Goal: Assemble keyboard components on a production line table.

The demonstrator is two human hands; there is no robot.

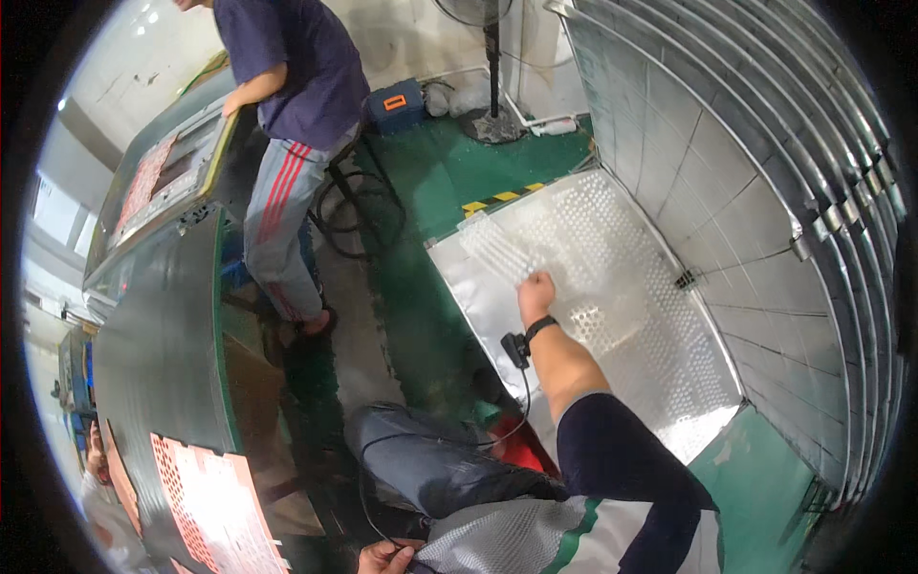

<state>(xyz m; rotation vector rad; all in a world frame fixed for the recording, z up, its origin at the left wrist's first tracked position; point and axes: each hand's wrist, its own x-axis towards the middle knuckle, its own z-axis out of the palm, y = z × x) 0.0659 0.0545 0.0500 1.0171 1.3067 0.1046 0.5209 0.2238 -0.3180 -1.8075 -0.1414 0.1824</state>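
Observation:
My right hand point(537, 297) is closed and reaches over a low metal-framed rack panel point(449, 273) covered with pale perforated sheets point(598, 215). Its fingers meet the end of a whitish slotted strip point(492, 247); whether they grip it is hidden. A black wristband with a small black device point(514, 350) sits on that wrist, and a thin black cable point(528, 397) runs from it across my leg. At the lower edge, my left hand point(384, 557) is partly cut off, its fingers pinched beside the cable and my grey shirt. What they hold is unclear.
Tall metal wire racks point(688, 143) stand folded upright on the right. A dark worktable point(158, 335) on the left bears copper-coloured perforated panels point(215, 507). Another person point(296, 86) sits at a machine, far left. A blue toolbox point(396, 105) and fan stand point(492, 120) are behind.

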